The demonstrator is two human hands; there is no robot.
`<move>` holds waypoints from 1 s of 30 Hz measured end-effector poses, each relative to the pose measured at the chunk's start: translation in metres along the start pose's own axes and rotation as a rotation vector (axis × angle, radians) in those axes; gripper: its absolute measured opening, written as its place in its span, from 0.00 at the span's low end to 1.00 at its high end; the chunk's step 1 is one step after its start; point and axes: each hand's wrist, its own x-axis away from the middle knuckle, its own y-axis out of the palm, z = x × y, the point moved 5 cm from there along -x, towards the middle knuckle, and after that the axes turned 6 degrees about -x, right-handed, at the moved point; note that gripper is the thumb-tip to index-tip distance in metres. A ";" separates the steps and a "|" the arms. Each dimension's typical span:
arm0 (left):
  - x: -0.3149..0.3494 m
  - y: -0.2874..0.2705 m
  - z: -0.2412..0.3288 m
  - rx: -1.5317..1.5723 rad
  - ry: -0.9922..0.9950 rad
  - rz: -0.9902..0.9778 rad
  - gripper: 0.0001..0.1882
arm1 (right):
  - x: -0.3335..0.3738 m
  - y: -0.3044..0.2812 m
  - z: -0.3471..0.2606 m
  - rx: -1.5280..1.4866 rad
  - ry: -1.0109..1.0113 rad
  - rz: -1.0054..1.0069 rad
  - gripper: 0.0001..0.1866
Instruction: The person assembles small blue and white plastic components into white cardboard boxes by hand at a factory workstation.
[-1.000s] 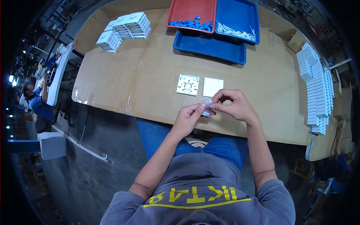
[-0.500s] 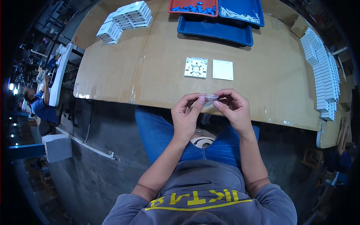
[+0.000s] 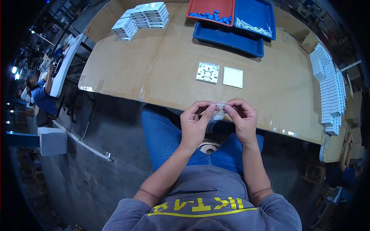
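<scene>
A clear bag [image 3: 219, 112] gripped at both ends of its top edge

The left hand [image 3: 196, 120] grasps one end of the bag's top edge between thumb and fingers; the right hand [image 3: 244, 118] grasps the other end likewise. The paired pinch seems meant to hold that edge straight. The bag hangs between them, on the person's side of the plate [image 3: 233, 77], at the near edge of the surface [image 3: 165, 81]. Its contents are too blurred to tell.

Just left of the plate, apart from it, lies a white base [image 3: 208, 72], inner side up. Both lie flat, probably for easy reach.

Beyond the plate sits a near blue tray [image 3: 228, 39]; past it, a red tray [image 3: 214, 5] holds blue pieces [image 3: 212, 17] and a far blue tray [image 3: 254, 10] white pieces [image 3: 252, 27], likely keeping kinds apart. Well left of the plate stands a stack [image 3: 144, 17] of white units; well right, rows [image 3: 327, 88] of them, presumably leaving the middle for work.
</scene>
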 end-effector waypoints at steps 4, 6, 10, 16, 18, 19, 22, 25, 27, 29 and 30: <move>0.002 0.005 0.004 -0.022 0.004 -0.026 0.08 | 0.003 -0.005 -0.007 0.031 -0.054 0.009 0.04; 0.003 0.008 0.003 0.041 -0.020 -0.047 0.07 | 0.003 -0.005 -0.010 0.041 -0.081 -0.021 0.03; 0.006 0.013 0.005 -0.014 0.058 -0.085 0.05 | 0.007 -0.008 -0.011 0.051 -0.153 -0.068 0.02; 0.011 0.017 0.008 0.024 0.106 0.032 0.05 | 0.014 0.002 0.005 -0.107 -0.050 -0.016 0.05; 0.012 0.016 0.006 0.053 0.028 0.037 0.07 | 0.014 0.007 -0.002 -0.096 -0.068 -0.030 0.05; 0.013 0.016 0.006 0.052 0.028 0.035 0.07 | 0.014 0.009 -0.005 -0.084 -0.084 -0.046 0.05; 0.014 0.017 0.006 0.047 0.035 -0.043 0.07 | 0.015 0.005 -0.006 -0.096 -0.079 -0.081 0.05; 0.013 0.020 0.008 0.020 0.034 -0.086 0.08 | 0.016 0.002 -0.005 -0.096 -0.092 -0.103 0.05; 0.014 0.020 0.008 0.030 0.015 -0.086 0.07 | 0.016 0.002 -0.005 -0.099 -0.088 -0.093 0.05; 0.015 0.020 0.008 0.032 0.013 -0.090 0.07 | 0.016 0.002 -0.004 -0.104 -0.084 -0.086 0.05; 0.016 0.020 0.008 0.033 0.010 -0.095 0.07 | 0.016 0.002 -0.003 -0.112 -0.071 -0.077 0.05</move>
